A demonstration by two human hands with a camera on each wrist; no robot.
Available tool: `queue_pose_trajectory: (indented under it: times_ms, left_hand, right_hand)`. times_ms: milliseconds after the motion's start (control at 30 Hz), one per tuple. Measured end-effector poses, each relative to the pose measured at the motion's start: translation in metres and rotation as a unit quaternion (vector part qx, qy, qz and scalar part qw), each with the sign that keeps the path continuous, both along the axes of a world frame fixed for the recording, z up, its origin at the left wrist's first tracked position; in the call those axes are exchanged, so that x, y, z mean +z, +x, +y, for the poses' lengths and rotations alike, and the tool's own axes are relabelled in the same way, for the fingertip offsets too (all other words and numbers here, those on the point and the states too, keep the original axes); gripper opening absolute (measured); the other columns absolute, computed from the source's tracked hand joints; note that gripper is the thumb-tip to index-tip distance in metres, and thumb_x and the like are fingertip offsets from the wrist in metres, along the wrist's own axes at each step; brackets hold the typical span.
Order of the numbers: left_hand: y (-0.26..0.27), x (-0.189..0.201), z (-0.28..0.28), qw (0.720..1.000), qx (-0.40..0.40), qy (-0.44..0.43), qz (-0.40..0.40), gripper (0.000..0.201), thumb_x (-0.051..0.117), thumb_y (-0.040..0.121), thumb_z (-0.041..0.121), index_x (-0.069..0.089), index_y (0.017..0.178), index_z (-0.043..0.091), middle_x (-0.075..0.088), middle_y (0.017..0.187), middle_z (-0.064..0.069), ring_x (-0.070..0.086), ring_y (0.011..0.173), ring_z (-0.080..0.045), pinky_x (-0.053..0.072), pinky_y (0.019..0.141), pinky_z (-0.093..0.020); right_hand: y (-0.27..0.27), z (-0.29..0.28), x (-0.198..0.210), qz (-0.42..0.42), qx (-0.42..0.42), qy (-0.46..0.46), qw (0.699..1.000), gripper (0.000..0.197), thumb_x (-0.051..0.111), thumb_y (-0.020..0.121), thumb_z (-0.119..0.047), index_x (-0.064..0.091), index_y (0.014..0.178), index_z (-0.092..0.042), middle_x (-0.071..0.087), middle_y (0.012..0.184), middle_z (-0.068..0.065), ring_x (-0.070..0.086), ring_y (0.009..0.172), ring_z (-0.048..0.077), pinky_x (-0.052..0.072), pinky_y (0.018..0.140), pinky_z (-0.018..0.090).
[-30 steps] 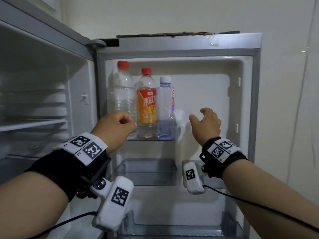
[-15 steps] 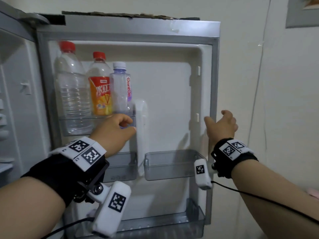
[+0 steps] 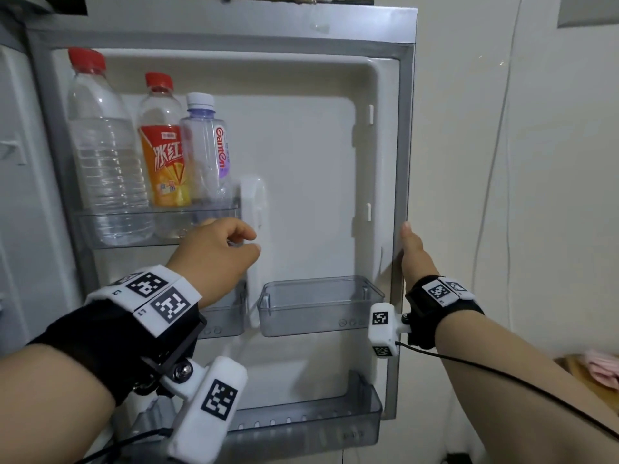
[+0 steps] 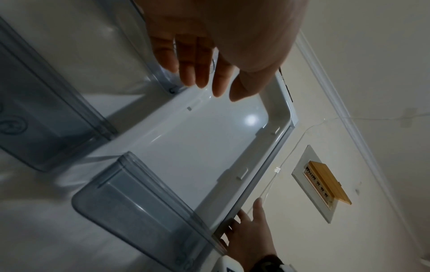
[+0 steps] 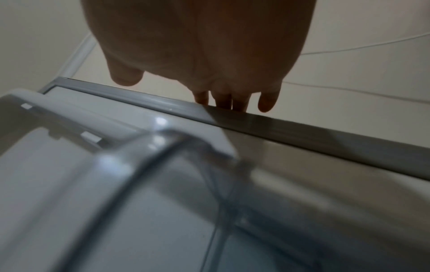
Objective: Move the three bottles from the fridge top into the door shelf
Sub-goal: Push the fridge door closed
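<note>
The three bottles stand upright in a row in the door shelf (image 3: 160,226) at the upper left of the head frame; the clear bottle (image 3: 104,149) is leftmost, the orange bottle (image 3: 164,155) sits just beside it, and the purple bottle (image 3: 207,152) comes last, next to a white divider (image 3: 254,209); all three rest behind the shelf's clear front wall. The left hand (image 3: 214,259) hangs in front of the shelf's right end, centre of frame, its fingers (image 4: 190,71) loosely curled and holding nothing. The right hand (image 3: 413,252) lies at the right of the frame on the door (image 3: 311,169) edge; its fingers (image 5: 223,103) are straight and close together, tips on the grey edge strip. Two empty bins (image 3: 318,306) sit lower on the door.
</note>
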State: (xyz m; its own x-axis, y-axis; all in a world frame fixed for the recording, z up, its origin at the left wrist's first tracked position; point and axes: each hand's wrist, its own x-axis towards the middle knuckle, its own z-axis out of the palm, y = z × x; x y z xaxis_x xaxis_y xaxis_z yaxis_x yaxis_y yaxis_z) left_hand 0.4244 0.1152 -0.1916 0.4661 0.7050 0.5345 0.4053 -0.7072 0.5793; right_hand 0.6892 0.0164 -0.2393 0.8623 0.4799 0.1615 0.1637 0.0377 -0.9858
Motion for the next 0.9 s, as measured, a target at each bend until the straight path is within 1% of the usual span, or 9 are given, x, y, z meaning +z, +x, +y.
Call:
queue_pose_trajectory:
  times_ms: [67, 200, 300, 433, 500, 633, 733, 800, 900]
  left_hand:
    - [-0.002, -0.004, -0.008, 1.000, -0.002, -0.004, 0.004, 0.013, 0.058, 0.084, 0.029, 0.059, 0.098, 0.029, 0.056, 0.114, 0.001, 0.053, 0.094, -0.013, 0.038, 0.085, -0.024]
    - [-0.009, -0.009, -0.028, 1.000, -0.018, 0.020, 0.015, 0.011, 0.057, 0.085, 0.027, 0.058, 0.095, 0.029, 0.052, 0.107, 0.004, 0.051, 0.080, -0.002, 0.034, 0.081, -0.021]
    - [-0.023, -0.008, -0.049, 0.998, -0.037, 0.043, 0.026, 0.011, 0.057, 0.085, 0.028, 0.056, 0.096, 0.030, 0.049, 0.105, 0.007, 0.047, 0.077, 0.005, 0.033, 0.080, -0.020]
    - [-0.052, -0.005, -0.080, 0.997, -0.045, 0.055, 0.030, 0.011, 0.057, 0.085, 0.029, 0.058, 0.096, 0.030, 0.049, 0.105, 0.008, 0.049, 0.077, 0.002, 0.034, 0.080, -0.019]
    - [-0.070, -0.006, -0.096, 0.997, -0.042, 0.059, 0.024, 0.012, 0.057, 0.085, 0.028, 0.059, 0.096, 0.029, 0.051, 0.106, 0.007, 0.051, 0.081, -0.004, 0.034, 0.079, -0.020]
    - [-0.116, -0.014, -0.128, 0.998, -0.041, 0.054, 0.007, 0.011, 0.059, 0.084, 0.026, 0.061, 0.094, 0.027, 0.054, 0.101, 0.006, 0.050, 0.074, 0.001, 0.036, 0.078, -0.021]
    - [-0.156, -0.025, -0.149, 0.999, -0.033, 0.026, 0.000, 0.013, 0.060, 0.083, 0.026, 0.065, 0.095, 0.021, 0.050, 0.088, 0.011, 0.053, 0.075, -0.006, 0.042, 0.077, -0.026]
    - [-0.183, -0.031, -0.163, 1.000, -0.023, 0.016, -0.009, 0.008, 0.061, 0.083, 0.026, 0.064, 0.090, 0.023, 0.049, 0.082, 0.014, 0.054, 0.080, -0.014, 0.043, 0.079, -0.025]
    - [-0.221, -0.036, -0.183, 1.000, -0.011, 0.004, -0.023, 0.003, 0.062, 0.082, 0.023, 0.061, 0.084, 0.025, 0.057, 0.084, 0.006, 0.054, 0.080, -0.016, 0.042, 0.079, -0.025]
  right_hand:
    - [-0.007, -0.005, -0.002, 0.002, 0.003, 0.025, 1.000, 0.072, 0.027, 0.090, -0.065, 0.030, 0.147, -0.022, 0.041, 0.147, 0.009, 0.037, 0.135, 0.027, 0.024, 0.114, 0.042]
    - [-0.018, -0.016, -0.016, 0.008, -0.002, 0.077, 0.997, 0.101, 0.034, 0.060, -0.082, 0.032, 0.144, -0.027, 0.044, 0.146, 0.002, 0.042, 0.132, 0.024, 0.029, 0.115, 0.047]
    - [-0.040, -0.039, -0.019, -0.028, -0.031, 0.088, 0.995, 0.087, 0.035, 0.072, -0.071, 0.036, 0.141, -0.018, 0.047, 0.138, 0.003, 0.044, 0.126, 0.023, 0.032, 0.112, 0.046]
    - [-0.066, -0.072, -0.027, -0.061, -0.068, 0.108, 0.990, 0.060, 0.033, 0.083, -0.063, 0.049, 0.113, -0.013, 0.056, 0.103, 0.000, 0.051, 0.101, 0.022, 0.042, 0.095, 0.038]
    - [-0.085, -0.090, -0.029, -0.061, -0.072, 0.113, 0.989, 0.066, 0.032, 0.078, -0.067, 0.051, 0.109, -0.011, 0.057, 0.101, 0.003, 0.054, 0.098, 0.023, 0.044, 0.090, 0.037]
    - [-0.135, -0.126, -0.029, -0.107, -0.082, 0.099, 0.986, 0.050, 0.029, 0.097, -0.045, 0.053, 0.117, -0.007, 0.053, 0.105, 0.003, 0.048, 0.092, 0.020, 0.037, 0.076, 0.029]
    - [-0.182, -0.148, -0.032, -0.185, -0.076, 0.084, 0.976, 0.043, 0.026, 0.094, -0.043, 0.052, 0.076, -0.013, 0.046, 0.078, 0.003, 0.042, 0.076, 0.020, 0.036, 0.062, 0.028]
    - [-0.217, -0.162, -0.037, -0.169, -0.049, 0.094, 0.980, 0.047, 0.025, 0.083, -0.056, 0.045, 0.064, -0.019, 0.049, 0.074, 0.007, 0.046, 0.074, 0.025, 0.042, 0.070, 0.039]
    - [-0.264, -0.180, -0.042, -0.136, -0.011, 0.135, 0.982, 0.053, 0.029, 0.079, -0.060, 0.056, 0.074, -0.015, 0.057, 0.077, 0.006, 0.052, 0.079, 0.026, 0.046, 0.081, 0.045]
